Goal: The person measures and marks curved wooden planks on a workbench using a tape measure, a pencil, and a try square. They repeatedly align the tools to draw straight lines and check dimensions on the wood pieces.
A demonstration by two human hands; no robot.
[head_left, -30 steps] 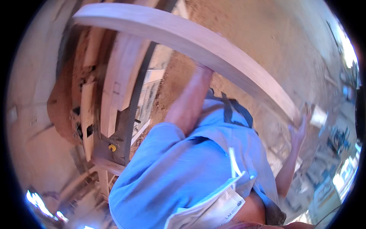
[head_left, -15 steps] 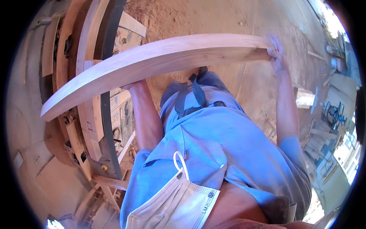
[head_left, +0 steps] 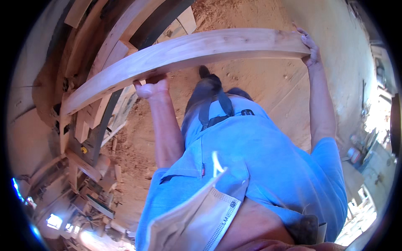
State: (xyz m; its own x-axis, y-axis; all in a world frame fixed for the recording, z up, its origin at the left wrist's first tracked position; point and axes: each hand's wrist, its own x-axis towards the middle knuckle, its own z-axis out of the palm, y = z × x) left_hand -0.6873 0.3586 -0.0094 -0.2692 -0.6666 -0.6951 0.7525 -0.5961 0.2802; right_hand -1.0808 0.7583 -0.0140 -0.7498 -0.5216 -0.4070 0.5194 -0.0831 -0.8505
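Note:
A long, pale wooden beam stretches across in front of me, held up off the floor; it looks curved, though the lens bends edges. My left hand supports its underside left of the middle, palm up, with part of the fingers hidden beneath the wood. At the beam's right end, my right hand is wrapped round the end, fingers over the top face. The beam's left end lies over the wooden framework at the left.
Stacked timbers and a dark rail stand at the left. Sawdust covers the floor. Wood scraps lie in a heap at lower left. A white face mask hangs at my chest.
My body has turned, so the framework has shifted in view. The beam has rolled to show more of its broad face, and both hands still hold it.

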